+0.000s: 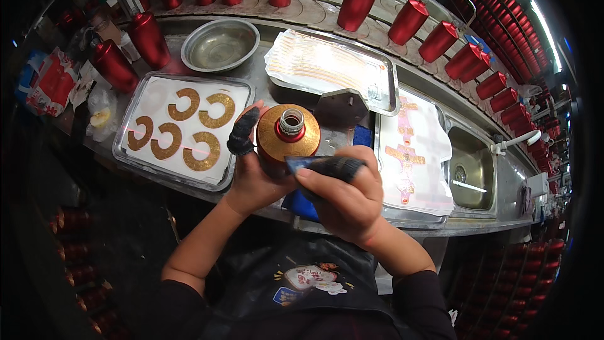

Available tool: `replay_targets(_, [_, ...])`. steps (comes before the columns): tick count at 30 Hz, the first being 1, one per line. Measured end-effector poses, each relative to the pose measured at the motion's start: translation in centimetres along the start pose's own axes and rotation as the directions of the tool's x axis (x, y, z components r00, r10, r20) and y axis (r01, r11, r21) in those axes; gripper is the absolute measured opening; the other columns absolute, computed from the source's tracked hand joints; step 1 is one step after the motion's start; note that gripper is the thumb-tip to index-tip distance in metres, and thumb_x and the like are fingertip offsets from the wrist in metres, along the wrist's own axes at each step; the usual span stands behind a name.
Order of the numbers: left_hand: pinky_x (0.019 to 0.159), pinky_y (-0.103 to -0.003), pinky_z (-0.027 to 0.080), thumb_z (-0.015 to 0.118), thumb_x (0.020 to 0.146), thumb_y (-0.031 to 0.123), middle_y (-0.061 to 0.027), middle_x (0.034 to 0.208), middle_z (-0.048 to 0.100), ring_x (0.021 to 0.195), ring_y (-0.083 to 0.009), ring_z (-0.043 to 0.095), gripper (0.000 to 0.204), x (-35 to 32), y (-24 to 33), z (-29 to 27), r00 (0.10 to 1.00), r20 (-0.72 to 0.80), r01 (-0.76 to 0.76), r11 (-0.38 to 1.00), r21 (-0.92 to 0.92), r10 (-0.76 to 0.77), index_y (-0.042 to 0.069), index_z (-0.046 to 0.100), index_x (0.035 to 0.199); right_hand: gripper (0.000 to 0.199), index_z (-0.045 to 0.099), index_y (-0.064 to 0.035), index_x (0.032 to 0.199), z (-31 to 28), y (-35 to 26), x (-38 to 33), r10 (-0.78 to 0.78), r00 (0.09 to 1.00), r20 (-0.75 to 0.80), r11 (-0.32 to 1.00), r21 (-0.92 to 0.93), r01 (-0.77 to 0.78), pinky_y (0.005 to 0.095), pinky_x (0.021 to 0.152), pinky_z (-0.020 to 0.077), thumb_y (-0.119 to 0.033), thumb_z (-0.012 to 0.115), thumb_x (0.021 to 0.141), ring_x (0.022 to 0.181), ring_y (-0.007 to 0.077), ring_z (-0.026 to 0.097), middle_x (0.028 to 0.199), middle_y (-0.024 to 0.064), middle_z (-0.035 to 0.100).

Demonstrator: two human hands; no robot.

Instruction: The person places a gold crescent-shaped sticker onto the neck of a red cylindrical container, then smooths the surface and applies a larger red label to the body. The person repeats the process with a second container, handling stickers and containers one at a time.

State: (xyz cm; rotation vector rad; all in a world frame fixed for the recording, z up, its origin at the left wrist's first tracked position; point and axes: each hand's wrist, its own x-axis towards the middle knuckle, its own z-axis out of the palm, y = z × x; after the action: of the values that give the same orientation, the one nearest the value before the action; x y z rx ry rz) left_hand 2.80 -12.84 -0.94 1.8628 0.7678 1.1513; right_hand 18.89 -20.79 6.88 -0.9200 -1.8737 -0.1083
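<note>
Head view: by the worktop's (513, 204) near edge, left hand (250, 179) wraps the bottle (270, 135), likely rigid and slick, best held by its body; right hand (349, 198) pinches thumb to dark finger sleeve (343, 167).

The view comes from the wearer's head, through the left of two side-by-side fisheye cameras, looking steeply down and forward across the counter (506, 211). The left hand (251, 167) and right hand (349, 198) sit close, near the middle; the apron (251, 293) shows from above at the bottom. Red bottles (358, 5) stand farther off along the top, and straight edges bow toward a dark rim.
</note>
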Motion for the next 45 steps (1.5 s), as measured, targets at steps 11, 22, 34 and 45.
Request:
replay_targets(11, [0.094,-0.037,0.055,0.089,0.075,0.016,-0.0152,0.123,0.060,0.110,-0.0221,0.064,0.084,6.7,3.5,-4.4,0.984,0.045,0.176,0.886,-0.428,-0.174,-0.001,0.036,0.138,0.025,0.068,0.0013,0.109,-3.3,2.3,-4.8,0.898,0.369,0.238,0.234,0.451,-0.861,0.0200,0.068,0.0448,-0.009,0.073,0.087,0.074,0.0057,0.058,0.083,0.0006,0.065])
replay_targets(22, [0.087,-0.032,0.056,0.084,0.079,0.048,-0.0217,0.115,0.062,0.103,-0.0222,0.066,0.089,8.7,-3.6,4.4,0.729,0.480,0.622,0.766,-0.164,-0.489,-0.012,0.036,0.126,0.106,0.033,0.0026,0.155,0.0,0.9,-10.9,0.713,0.661,0.234,0.701,-0.236,-0.673,0.0360,0.056,0.0489,-0.021,0.086,0.067,0.067,0.0267,0.058,0.087,0.0143,0.056])
replay_targets(34, [0.076,-0.043,0.055,0.075,0.087,0.050,-0.0218,0.087,0.071,0.083,-0.0386,0.071,0.059,11.6,-5.3,-1.8,0.911,0.196,0.300,0.910,0.286,-0.362,-0.002,0.062,0.111,0.096,0.035,-0.0087,0.156,2.4,2.8,-11.7,0.813,0.482,0.327,0.572,-0.293,-0.766,0.0430,0.062,0.0500,-0.021,0.079,0.073,0.071,0.0334,0.059,0.093,0.0179,0.049])
replay_targets(45, [0.097,-0.044,0.053,0.082,0.075,0.032,-0.0207,0.123,0.068,0.116,-0.0358,0.065,0.056,33.2,-23.1,-1.5,0.931,-0.148,0.335,0.618,0.711,-0.333,0.001,0.065,0.119,0.068,0.060,-0.0080,0.140,1.6,4.8,-12.3,0.869,0.480,0.123,0.489,-0.052,-0.871,0.0274,0.057,0.0358,-0.005,0.071,0.073,0.060,0.0125,0.044,0.075,0.0034,0.046])
